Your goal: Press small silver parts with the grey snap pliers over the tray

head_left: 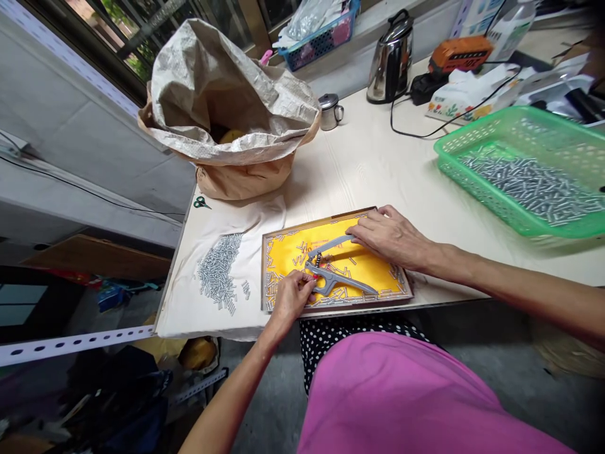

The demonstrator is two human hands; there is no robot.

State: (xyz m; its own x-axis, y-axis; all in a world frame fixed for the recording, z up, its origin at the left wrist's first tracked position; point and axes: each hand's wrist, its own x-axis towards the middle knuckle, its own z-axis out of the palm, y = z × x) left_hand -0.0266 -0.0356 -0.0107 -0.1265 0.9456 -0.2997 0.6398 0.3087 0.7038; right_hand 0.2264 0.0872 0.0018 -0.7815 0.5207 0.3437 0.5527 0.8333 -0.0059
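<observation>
A shallow tray (266,277) lined with yellow lies at the table's front edge, with small metal pins scattered in it. Over the tray is a grey hand tool (347,277) with a dark spring, its two handles spread apart. My right hand (390,236) has its fingers closed on the end of the upper handle. My left hand (293,295) pinches at the tool's left end, beside a small red part; what lies between its fingertips is too small to make out. To the left, a pile of small metal pins (220,271) rests on a white cloth (182,302).
A large open sack (250,173) stands behind the tray, with a metal cup (329,113) and a kettle (390,63) farther back. A green basket (513,227) of metal pins sits at the right. Green-handled scissors (201,202) lie near the left edge.
</observation>
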